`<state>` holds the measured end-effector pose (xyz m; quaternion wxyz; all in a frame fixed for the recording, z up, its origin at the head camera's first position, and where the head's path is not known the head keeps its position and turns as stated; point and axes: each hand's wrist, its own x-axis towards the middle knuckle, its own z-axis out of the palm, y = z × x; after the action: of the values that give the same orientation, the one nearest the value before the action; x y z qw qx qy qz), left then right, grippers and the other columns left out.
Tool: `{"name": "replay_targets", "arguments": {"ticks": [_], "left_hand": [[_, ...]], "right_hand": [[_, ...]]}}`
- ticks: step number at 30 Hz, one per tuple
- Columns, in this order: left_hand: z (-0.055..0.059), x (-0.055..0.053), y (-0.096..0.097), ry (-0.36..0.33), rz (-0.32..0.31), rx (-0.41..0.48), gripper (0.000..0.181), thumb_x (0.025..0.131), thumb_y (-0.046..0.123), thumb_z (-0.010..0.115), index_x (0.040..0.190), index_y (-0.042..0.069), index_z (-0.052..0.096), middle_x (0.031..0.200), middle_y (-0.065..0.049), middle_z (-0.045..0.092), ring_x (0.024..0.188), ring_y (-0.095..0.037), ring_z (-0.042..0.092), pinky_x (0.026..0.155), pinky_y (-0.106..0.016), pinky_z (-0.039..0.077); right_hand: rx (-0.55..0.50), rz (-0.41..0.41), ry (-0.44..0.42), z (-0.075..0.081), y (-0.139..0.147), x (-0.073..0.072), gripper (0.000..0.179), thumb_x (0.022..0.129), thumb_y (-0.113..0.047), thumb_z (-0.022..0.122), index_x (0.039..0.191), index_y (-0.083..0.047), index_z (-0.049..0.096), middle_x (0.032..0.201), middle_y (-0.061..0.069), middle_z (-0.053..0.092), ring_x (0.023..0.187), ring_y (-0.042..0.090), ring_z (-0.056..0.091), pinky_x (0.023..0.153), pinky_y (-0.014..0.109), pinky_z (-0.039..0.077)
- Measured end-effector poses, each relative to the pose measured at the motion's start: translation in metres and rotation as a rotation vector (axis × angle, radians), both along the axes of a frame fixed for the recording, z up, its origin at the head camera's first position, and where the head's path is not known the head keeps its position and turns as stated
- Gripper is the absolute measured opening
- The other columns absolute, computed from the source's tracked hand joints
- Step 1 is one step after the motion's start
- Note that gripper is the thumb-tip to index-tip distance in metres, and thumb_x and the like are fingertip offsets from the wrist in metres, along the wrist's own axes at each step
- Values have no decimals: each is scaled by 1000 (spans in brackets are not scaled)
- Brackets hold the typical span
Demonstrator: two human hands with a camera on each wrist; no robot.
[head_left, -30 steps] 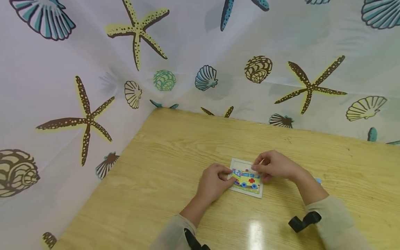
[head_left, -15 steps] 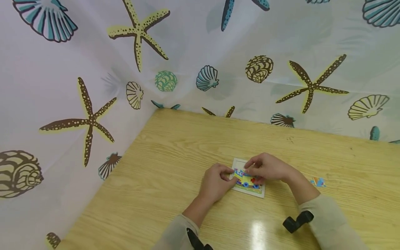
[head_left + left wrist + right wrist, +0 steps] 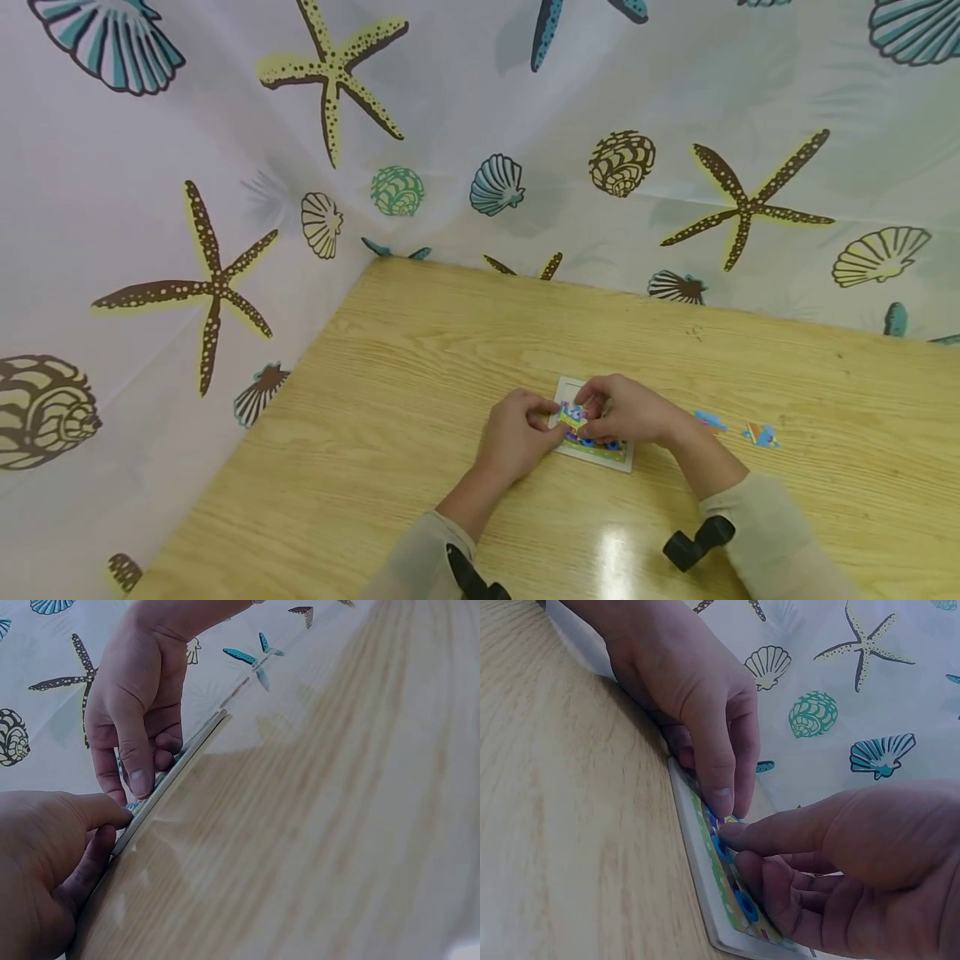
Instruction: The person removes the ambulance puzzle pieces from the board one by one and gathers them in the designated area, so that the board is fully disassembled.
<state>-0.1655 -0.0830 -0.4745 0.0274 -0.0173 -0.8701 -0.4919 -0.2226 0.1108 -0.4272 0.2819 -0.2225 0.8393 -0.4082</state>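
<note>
A small square jigsaw puzzle board (image 3: 567,388) with a pale rim and a yellow ambulance picture lies on the table. My left hand (image 3: 516,429) grips its left side, thumb and forefinger reaching onto the picture. From the other side, my right hand (image 3: 626,410) pinches at a yellow and blue puzzle piece (image 3: 573,414) near the picture's left part. Both hands' fingertips nearly meet there in the right wrist view, above blue wheels (image 3: 745,905) on the picture. My right hand hides much of the ambulance in the head view. The left wrist view catches the board (image 3: 172,776) almost edge-on.
Two loose puzzle pieces lie to the right: a blue one (image 3: 708,422) partly behind my right forearm and an orange and blue one (image 3: 761,434). Cloth printed with shells and starfish (image 3: 742,208) hangs along the back and left of the wooden table (image 3: 420,350).
My right hand has moved left across the board, from its right edge to the ambulance's front, uncovering the loose pieces on the right. My left hand keeps its place at the left side.
</note>
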Motion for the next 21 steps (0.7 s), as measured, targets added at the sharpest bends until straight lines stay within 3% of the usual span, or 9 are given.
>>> {"name": "replay_targets", "arguments": {"ticks": [6, 13, 21], "left_hand": [[0, 1, 0, -4, 3, 18, 23, 81, 22, 83, 100, 13, 74, 99, -2, 66, 70, -3, 60, 62, -21, 50], [2, -1, 0, -19, 4, 26, 23, 81, 23, 83, 99, 12, 73, 98, -2, 65, 71, -5, 60, 62, -21, 50], [1, 0, -2, -25, -4, 24, 19, 80, 20, 83, 94, 10, 75, 98, -2, 63, 73, -5, 61, 64, -21, 50]], "right_hand": [[-40, -6, -33, -2, 1, 2, 26, 96, -8, 65, 117, 1, 54, 87, 12, 59, 69, 20, 61, 67, 33, 53], [-67, 19, 50, 1, 5, -1, 14, 98, -6, 60, 111, 0, 58, 97, 13, 59, 75, 18, 59, 69, 30, 53], [-145, 2, -34, 1, 6, 4, 13, 102, -5, 54, 109, 5, 56, 97, 16, 59, 83, 22, 63, 72, 33, 57]]}}
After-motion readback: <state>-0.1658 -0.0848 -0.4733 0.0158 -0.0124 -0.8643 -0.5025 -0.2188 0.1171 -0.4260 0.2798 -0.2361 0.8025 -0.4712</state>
